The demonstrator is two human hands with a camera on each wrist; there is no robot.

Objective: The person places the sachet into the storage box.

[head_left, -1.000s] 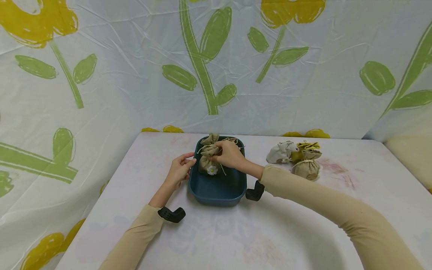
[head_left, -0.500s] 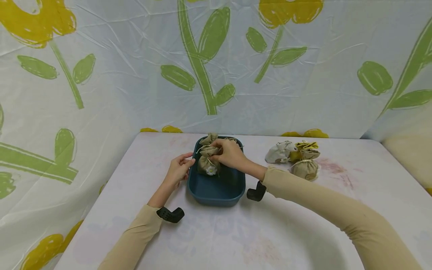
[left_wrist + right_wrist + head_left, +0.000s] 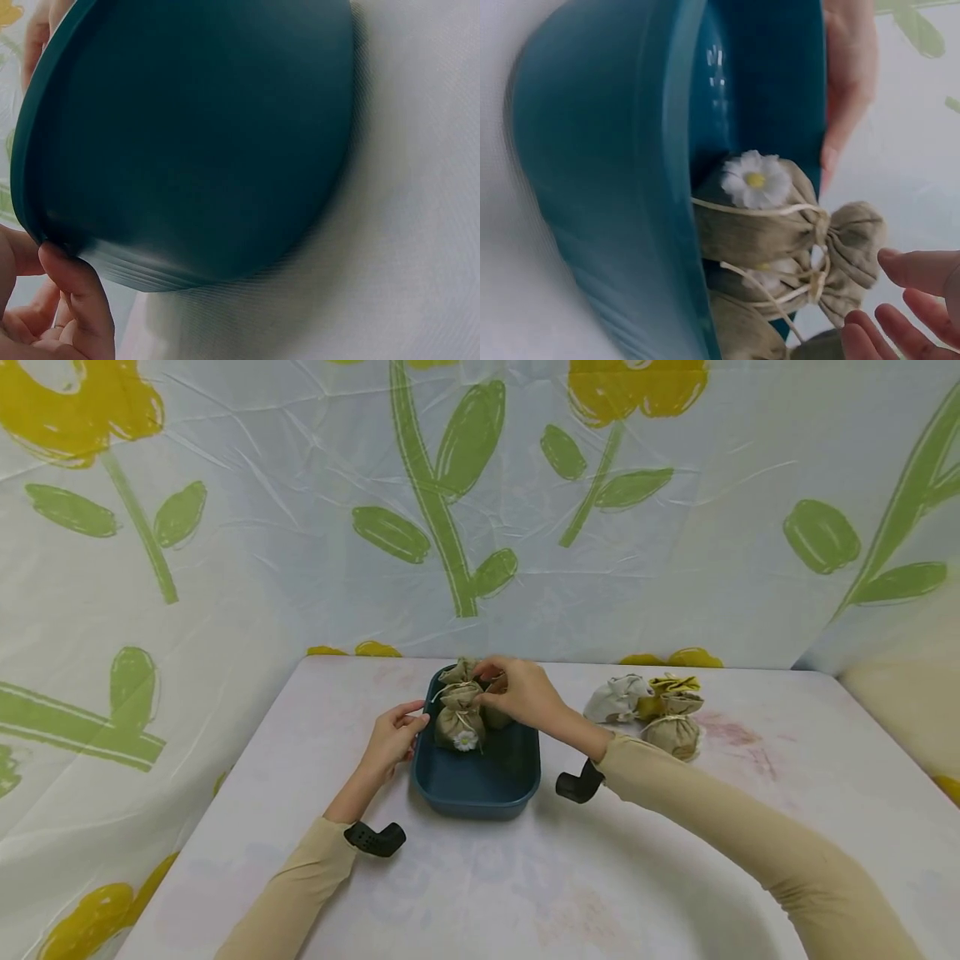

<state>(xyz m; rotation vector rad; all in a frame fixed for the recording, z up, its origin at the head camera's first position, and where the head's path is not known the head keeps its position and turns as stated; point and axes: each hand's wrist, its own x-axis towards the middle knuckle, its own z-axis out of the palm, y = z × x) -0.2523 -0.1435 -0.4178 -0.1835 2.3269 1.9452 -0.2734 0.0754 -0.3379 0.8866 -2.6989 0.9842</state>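
A tan drawstring sachet point(image 3: 456, 727) with a white daisy point(image 3: 756, 180) stands in the deep blue plastic tub point(image 3: 480, 797). Behind and beside it are more tan sachets, partly hidden by my right hand. My right hand point(image 3: 525, 695) hovers over the tub's back right, thumb and fingers parted beside the daisy sachet's gathered neck point(image 3: 859, 240); nothing shows between them. At the tub's left side, my left hand point(image 3: 390, 739) holds the rim with thumb and forefinger, its thumb point(image 3: 75, 277) against the outer wall just under the lip.
Right of the tub, a white pouch point(image 3: 617, 699), a yellow pouch point(image 3: 651, 706) and another tan sachet point(image 3: 672, 737) sit close together on the pale cloth-covered table point(image 3: 480, 893). A flower-printed sheet point(image 3: 300, 527) hangs behind the table.
My right hand has let go of the daisy sachet's neck and drawn slightly right, its fingers parting. The sachet stays in the tub; my left hand keeps its place at the rim.
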